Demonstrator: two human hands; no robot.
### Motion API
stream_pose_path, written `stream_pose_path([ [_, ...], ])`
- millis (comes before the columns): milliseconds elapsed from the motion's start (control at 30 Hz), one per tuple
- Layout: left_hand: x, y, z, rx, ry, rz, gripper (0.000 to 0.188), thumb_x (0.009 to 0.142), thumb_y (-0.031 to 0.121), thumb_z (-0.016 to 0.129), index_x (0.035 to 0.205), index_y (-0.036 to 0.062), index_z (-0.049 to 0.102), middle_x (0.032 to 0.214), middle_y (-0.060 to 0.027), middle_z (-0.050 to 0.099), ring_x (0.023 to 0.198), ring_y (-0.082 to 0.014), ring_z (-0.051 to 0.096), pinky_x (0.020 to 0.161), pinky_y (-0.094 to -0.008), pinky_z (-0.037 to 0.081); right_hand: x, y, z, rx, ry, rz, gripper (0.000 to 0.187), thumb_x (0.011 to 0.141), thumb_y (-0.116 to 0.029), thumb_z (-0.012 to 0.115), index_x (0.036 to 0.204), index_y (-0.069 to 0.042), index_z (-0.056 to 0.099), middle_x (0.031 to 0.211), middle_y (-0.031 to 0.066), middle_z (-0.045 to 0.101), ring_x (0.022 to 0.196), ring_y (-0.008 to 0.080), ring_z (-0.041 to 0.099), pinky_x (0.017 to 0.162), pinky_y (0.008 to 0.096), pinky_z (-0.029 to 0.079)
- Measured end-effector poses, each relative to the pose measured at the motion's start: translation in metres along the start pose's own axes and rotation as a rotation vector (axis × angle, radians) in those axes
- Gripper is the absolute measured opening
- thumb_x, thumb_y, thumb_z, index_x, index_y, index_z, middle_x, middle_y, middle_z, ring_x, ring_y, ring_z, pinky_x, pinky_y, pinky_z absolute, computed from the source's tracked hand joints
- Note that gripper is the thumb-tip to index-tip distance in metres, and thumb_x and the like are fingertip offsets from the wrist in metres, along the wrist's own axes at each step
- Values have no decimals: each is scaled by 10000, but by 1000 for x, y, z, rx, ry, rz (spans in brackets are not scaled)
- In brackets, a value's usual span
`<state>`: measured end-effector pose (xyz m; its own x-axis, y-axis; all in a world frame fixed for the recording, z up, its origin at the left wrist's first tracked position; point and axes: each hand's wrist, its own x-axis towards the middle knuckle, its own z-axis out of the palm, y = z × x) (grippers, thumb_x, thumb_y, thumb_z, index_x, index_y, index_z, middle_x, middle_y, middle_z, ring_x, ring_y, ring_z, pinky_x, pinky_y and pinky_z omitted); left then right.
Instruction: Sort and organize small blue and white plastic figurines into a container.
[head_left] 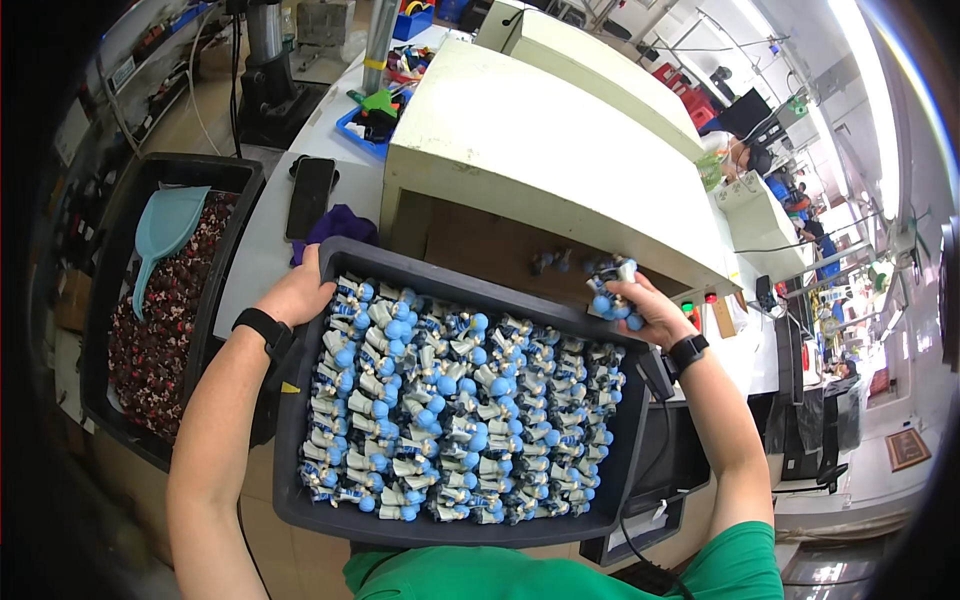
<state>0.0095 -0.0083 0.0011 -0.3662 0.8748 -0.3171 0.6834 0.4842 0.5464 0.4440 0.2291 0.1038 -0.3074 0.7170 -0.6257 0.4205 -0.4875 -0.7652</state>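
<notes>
Two hands, one left hand [298, 291] and one right hand [652, 312]; two black wristbands [264, 330]; one central tray [635, 430], one far-left bin [226, 262]; dozens of blue-topped figurines [445, 384], too crowded to count; one pale-blue dustpan [172, 222]; one phone [312, 198], upper left.

Blu/gry figs [446, 384], rows, blk tray [470, 292]

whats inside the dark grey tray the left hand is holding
The dark grey rectangular plastic tray holds many small grey-and-light-blue plastic-looking figurines, laid in rows. They are packed closely, so anything beneath them is covered and cannot be seen.
</notes>
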Motion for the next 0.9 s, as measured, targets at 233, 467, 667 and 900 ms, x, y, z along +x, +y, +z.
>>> stream_pose_path([
  [233, 4, 11, 1, 15, -2, -9, 676, 897, 203, 555, 1395, -44, 171, 1043, -343, 610, 979, -454, 611, 869, -478, 476, 70, 41, -28, 463, 182, -170, 371, 834, 1, 687, 1121, -28, 455, 1080, 78, 537, 976, 161, 542, 908, 432, 538],
  [467, 1, -2, 1, -17, 21, 46, 648, 901, 194, 549, 1376, -52, 182, 1057, -347, 604, 988, -461, 605, 877, -482, 471, 13, 51, 14, -102, 120, -442, 315, 950, -156, 564, 1236, -27, 535, 1147, 82, 601, 1098, 158, 567, 899, 313, 475],
  [667, -1, 10, -7, -33, -31, -18, 644, 900, 204, 549, 1379, -42, 195, 1101, -364, 580, 1051, -459, 584, 906, -454, 463, -8, 71, 88, -828, -224, -588, 464, 878, -289, 680, 1197, 6, 518, 1125, 142, 584, 984, 207, 579, 869, 329, 476],
  [900, 7, 6, 0, -34, -4, 25, 615, 891, 194, 536, 1353, -52, 213, 1081, -346, 598, 1041, -455, 589, 912, -468, 458, -19, 103, 152, -1112, -22, -604, 836, 712, -441, 773, 1401, -159, 391, 1257, 252, 452, 1206, 435, 389, 1010, 504, 394],
])
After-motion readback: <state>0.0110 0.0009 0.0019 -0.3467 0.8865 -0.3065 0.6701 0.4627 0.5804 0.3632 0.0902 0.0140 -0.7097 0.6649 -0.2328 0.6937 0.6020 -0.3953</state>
